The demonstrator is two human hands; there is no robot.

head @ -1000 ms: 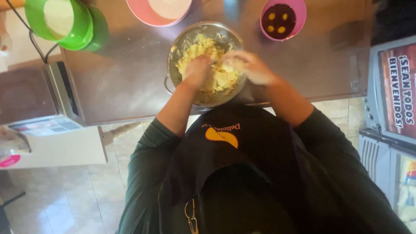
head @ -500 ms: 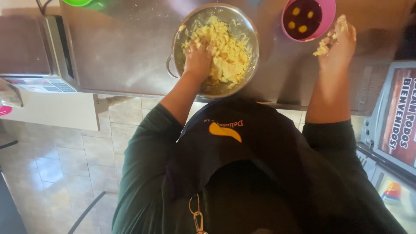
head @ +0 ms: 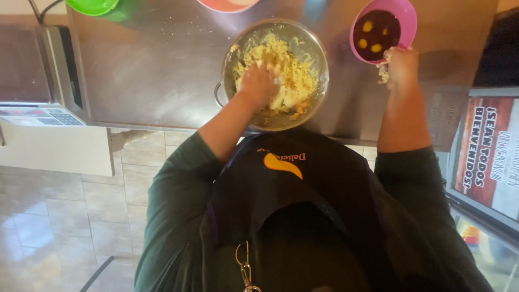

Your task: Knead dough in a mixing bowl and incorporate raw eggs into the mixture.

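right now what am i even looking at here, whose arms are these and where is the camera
The camera sits on a person's head and looks straight down, so you see their dark apron and green sleeves at the bottom and their own two arms reaching up the picture. There is no machine, just bare hands. The left hand is pressed into a crumbly yellow dough inside a metal bowl on a steel counter. The right hand, with bits of dough stuck to it, is at the rim of a pink bowl that holds a dark liquid with yellow yolk-like blobs; whether it grips the rim is hard to tell. A green bowl and another pink one sit at the far edge, and a scale-like device stands to the left.
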